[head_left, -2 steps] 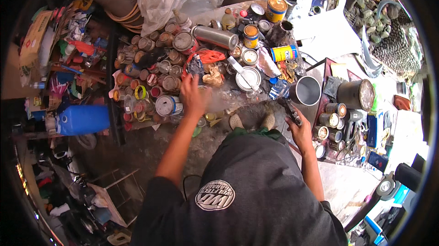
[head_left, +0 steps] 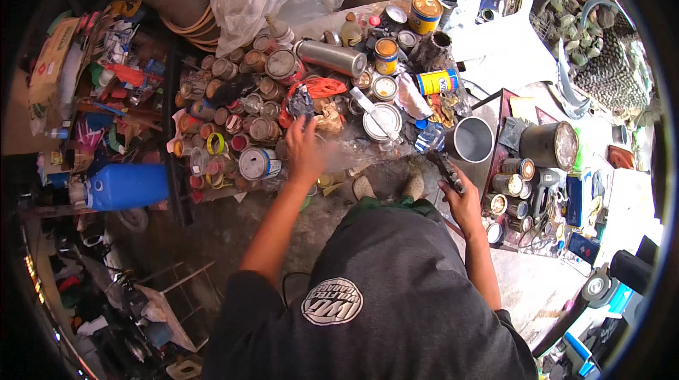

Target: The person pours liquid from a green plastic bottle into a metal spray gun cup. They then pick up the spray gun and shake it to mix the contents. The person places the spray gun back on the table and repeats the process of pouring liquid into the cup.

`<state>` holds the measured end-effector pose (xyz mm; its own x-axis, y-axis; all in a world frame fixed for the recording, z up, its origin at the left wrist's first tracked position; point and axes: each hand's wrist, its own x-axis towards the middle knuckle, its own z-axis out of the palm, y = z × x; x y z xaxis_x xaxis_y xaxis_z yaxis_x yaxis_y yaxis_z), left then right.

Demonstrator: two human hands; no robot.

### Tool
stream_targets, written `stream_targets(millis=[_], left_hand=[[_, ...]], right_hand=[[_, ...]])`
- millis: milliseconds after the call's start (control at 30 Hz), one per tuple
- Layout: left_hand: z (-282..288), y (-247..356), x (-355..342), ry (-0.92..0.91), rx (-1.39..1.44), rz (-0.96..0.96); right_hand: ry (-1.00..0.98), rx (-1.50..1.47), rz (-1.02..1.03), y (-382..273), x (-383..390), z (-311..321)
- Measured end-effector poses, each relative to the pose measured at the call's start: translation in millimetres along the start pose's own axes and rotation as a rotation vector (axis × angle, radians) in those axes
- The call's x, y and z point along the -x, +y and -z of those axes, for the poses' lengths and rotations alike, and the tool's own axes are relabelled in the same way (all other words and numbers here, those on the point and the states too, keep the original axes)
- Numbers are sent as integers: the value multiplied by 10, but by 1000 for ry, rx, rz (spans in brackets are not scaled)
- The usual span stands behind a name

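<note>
My left hand (head_left: pixel 305 155) reaches over the cluttered bench with its fingers apart, slightly blurred, close to a dark crumpled item (head_left: pixel 299 102) and an orange-red plastic bag (head_left: pixel 327 86); whether it touches them is unclear. In my right hand (head_left: pixel 461 200) is a dark, grimy tool (head_left: pixel 444 168) of a kind I cannot make out, held left of a steel pot (head_left: pixel 472 141). Between my hands, farther back, a white-lidded can (head_left: pixel 375 122) has a pale stick lying across it. A crumpled brown paper (head_left: pixel 329 117) lies just beyond my left hand.
Many paint cans (head_left: pixel 263 129) crowd the bench, with a steel cylinder (head_left: pixel 329 57) behind. A blue jerrycan (head_left: pixel 127 186) is at left. At right, more cans (head_left: pixel 508 183) and a large pot (head_left: pixel 537 147) stand beside white panels (head_left: pixel 495 48). My feet (head_left: pixel 364 188) are below the bench edge.
My left hand has shifted slightly to the right. My right hand and the tool in it are nearly where they were.
</note>
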<state>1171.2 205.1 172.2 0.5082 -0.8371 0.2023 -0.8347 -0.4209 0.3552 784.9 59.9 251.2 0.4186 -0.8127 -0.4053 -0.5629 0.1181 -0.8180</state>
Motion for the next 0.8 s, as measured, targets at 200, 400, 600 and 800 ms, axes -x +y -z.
stream_targets(millis=[200, 400, 600, 800], left_hand=[[-259, -172, 69, -114, -164, 8], [-469, -447, 189, -166, -92, -38], [-403, -361, 102, -168, -123, 19], [-466, -369, -390, 58, -127, -21]], right_hand=[[44, 38, 132, 33, -69, -62], [-75, 228, 306, 187, -65, 46], [-47, 81, 34, -8, -77, 23], [-13, 236, 185, 132, -76, -25]])
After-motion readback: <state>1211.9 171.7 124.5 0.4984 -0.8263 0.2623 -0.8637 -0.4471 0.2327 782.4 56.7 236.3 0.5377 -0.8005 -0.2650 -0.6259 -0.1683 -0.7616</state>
